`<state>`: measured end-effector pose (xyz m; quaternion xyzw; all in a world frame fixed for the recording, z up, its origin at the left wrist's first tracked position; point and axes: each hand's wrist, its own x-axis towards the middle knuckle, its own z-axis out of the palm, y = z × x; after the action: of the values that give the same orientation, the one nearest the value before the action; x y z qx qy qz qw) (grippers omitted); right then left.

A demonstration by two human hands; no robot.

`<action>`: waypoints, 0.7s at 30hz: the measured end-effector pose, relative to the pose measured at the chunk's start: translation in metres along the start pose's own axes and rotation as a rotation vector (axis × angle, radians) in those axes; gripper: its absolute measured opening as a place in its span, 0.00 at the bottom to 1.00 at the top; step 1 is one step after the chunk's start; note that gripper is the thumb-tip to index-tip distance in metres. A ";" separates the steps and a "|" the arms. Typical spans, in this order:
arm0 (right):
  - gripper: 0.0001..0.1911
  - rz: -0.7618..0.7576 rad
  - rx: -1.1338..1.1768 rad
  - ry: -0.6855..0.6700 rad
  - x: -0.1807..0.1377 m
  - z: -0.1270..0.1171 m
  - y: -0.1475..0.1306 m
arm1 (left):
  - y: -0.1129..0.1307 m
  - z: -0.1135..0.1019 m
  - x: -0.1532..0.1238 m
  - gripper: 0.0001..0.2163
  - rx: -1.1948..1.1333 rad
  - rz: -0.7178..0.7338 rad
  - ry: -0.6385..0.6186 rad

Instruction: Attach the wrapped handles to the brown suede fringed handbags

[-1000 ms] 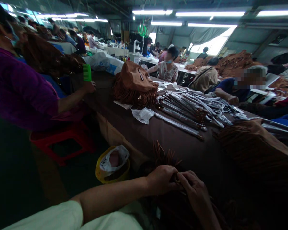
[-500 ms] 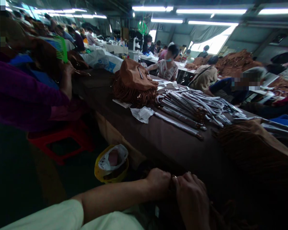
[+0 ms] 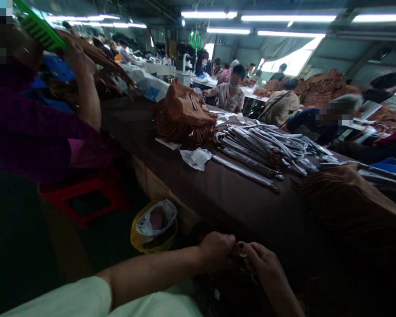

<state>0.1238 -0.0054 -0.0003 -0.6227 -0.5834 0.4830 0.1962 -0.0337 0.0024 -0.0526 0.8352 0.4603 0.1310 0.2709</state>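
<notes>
Low over my lap, my left hand [image 3: 218, 252] is closed in a fist, gripping something dark that I cannot make out. Beside it, my right hand [image 3: 265, 262] pinches a pale metal ring [image 3: 242, 249] between thumb and fingers; the ring sits in the gap between both hands. Another curved bit of metal shows faintly under the right hand. What the ring is fixed to is lost in shadow below.
On the brown table [image 3: 198, 189] lie a fringed brown bag [image 3: 185, 105], plastic-wrapped straps [image 3: 260, 145] and crumpled white paper [image 3: 196, 158]. More fringed brown material [image 3: 353, 193] is at right. A yellow bin [image 3: 153, 226] and red stool [image 3: 86, 191] stand left, near a co-worker holding a green comb [image 3: 41, 31].
My right hand has turned and drawn slightly back, so the ring now shows plainly. The left hand has barely moved. The co-worker's hand has raised the green comb up and left.
</notes>
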 end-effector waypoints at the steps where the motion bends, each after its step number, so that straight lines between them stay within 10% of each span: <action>1: 0.19 -0.068 -0.134 0.076 -0.002 0.006 -0.003 | 0.002 0.002 0.001 0.15 0.046 -0.013 -0.043; 5: 0.16 -0.184 -0.395 0.272 -0.006 0.015 -0.012 | 0.006 0.000 0.002 0.11 0.090 -0.059 -0.120; 11: 0.20 0.100 0.411 -0.088 0.005 -0.002 0.001 | 0.003 -0.020 -0.006 0.13 -0.188 -0.130 -0.026; 21: 0.21 0.170 0.577 -0.105 0.004 0.001 0.012 | 0.001 -0.014 -0.002 0.15 -0.010 -0.058 -0.077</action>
<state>0.1292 -0.0054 -0.0120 -0.5622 -0.3771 0.6749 0.2935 -0.0406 0.0050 -0.0404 0.8246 0.4730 0.0930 0.2962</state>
